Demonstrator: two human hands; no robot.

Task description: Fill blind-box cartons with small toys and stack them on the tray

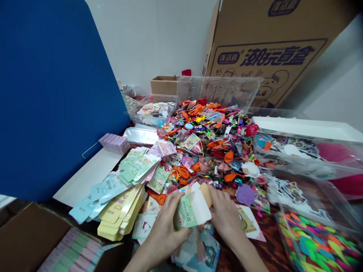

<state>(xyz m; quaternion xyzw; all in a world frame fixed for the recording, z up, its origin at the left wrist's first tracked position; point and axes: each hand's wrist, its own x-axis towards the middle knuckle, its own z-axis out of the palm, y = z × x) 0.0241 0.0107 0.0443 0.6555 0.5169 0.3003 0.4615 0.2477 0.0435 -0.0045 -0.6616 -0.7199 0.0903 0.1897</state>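
Observation:
My left hand and my right hand hold a small green and white printed cardboard box between them, its white flap open. A tan flap stands just behind the box. Beneath my hands lie printed cards and flat packaging. To the left are stacks of flat yellow box blanks and pale green blanks. Beyond my hands spreads a large heap of small toys, orange balloons and packets.
A blue partition rises at the left. An open carton of pink and green flat boxes sits at the lower left. Clear plastic bins stand behind the heap, and a clear bag of coloured foam shapes lies at the lower right.

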